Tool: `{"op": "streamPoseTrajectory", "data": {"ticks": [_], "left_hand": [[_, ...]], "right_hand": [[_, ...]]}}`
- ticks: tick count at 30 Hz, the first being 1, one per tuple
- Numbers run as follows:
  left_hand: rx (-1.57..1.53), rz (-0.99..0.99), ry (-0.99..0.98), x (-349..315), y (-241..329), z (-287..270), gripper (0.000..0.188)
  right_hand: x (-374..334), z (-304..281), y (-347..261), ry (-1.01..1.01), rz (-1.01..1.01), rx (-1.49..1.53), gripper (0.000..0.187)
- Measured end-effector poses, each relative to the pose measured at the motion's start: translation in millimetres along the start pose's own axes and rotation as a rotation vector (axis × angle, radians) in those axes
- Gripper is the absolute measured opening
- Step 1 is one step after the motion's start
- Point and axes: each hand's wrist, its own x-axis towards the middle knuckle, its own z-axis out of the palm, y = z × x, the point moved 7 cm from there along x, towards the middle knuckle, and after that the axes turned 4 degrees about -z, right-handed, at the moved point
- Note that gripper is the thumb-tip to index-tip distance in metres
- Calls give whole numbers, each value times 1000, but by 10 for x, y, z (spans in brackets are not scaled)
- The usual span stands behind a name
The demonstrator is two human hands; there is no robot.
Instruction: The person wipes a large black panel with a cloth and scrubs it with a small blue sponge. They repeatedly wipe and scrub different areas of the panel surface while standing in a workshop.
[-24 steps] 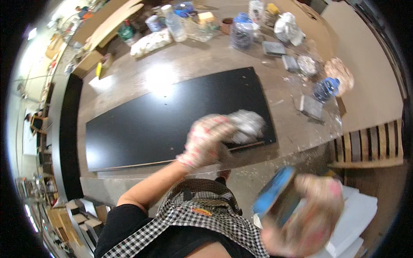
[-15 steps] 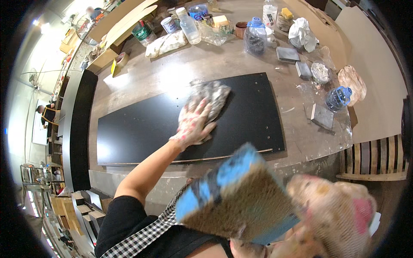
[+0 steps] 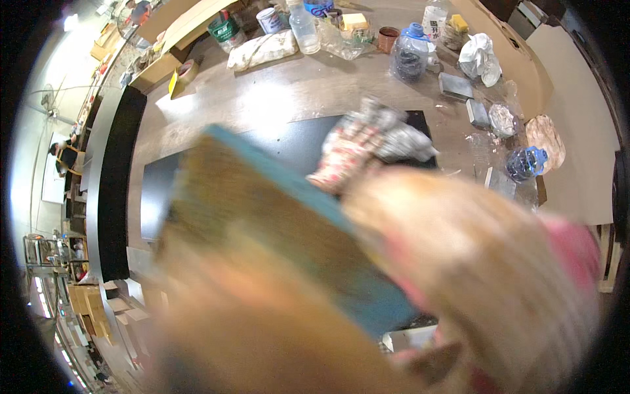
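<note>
My left hand, in a white glove with red marks, presses a crumpled grey rag against a glossy black board lying on the table. The rag is bunched near the board's far right corner. Close to the camera and blurred, my gloved right hand holds a flat block with a rough brown face and blue edges. The block and hand hide much of the board and my left forearm. A blurred skin-coloured shape, too smeared to make out, covers the lower middle.
Along the table's back stand a clear bottle, cans, a packet and a blue-capped jug. Grey blocks, crumpled paper and another blue-capped bottle lie right. A black panel stands left.
My left hand and the rag have moved right across the board. My right hand and the block have come up and left, closer to the camera, covering more of the board.
</note>
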Motion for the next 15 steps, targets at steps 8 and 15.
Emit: {"op": "streamPoseTrajectory", "data": {"ticks": [8,15], "left_hand": [[92,-730,44,-1805,-2693,-749,52],[320,-1027,171,-3746,-4737,-1025,48]], "right_hand": [[-280,1259,444,200,501,621,61],[-530,3023,363,180,952,867,54]]}}
